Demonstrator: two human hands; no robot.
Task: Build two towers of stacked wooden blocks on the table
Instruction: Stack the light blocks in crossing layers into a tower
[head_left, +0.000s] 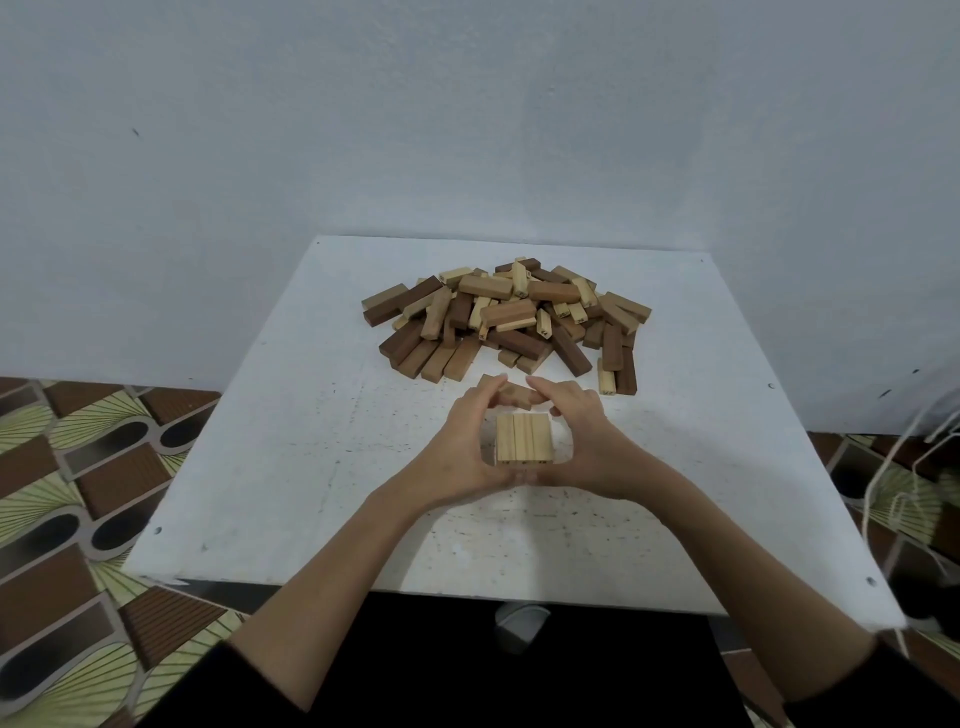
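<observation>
this looks like a room in a home, used here as a plain play or work corner. a small white table (291, 467) with a scuffed, speckled top stands against a bare pale blue painted wall (363, 130), and the floor (78, 467) is laid with patterned tiles in brown, black and yellow-green fan shapes. loose white cords (883, 483) hang at the right edge, and a heap of wooden blocks (509, 322) lies on the table.
</observation>
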